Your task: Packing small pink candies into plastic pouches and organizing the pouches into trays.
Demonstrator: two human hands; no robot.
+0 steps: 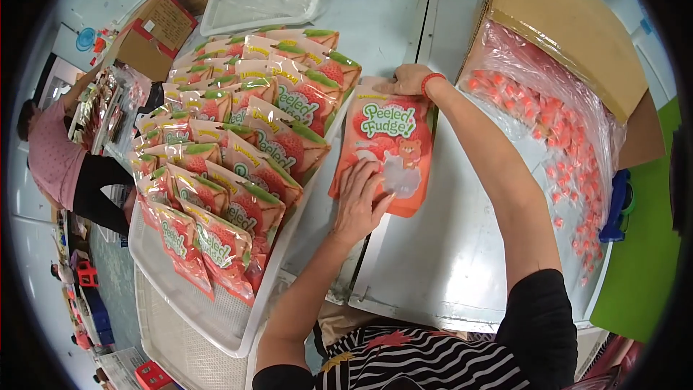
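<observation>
In front of me a flat coral-and-pink candy pouch (415,130) lies on the metal table, printed with fruit and a small bear, with a see-through window low on its front. Another coral edge shows under its lower end, so it may be the top of a stack. My left hand (355,201) rests flat on its lower left part, fingers stretched out. At the pouch's top edge, the fingers of my right hand (408,80) are curled round the upper right corner; their tips are partly hidden. A red band circles my right wrist.
To the left, a white tray (245,339) holds rows of filled pouches (267,152). Small red wrapped candies (556,126) spill from a plastic-lined cardboard box (570,22) on the right. Another white tray (216,14) stands at the back. A person (65,152) works at far left.
</observation>
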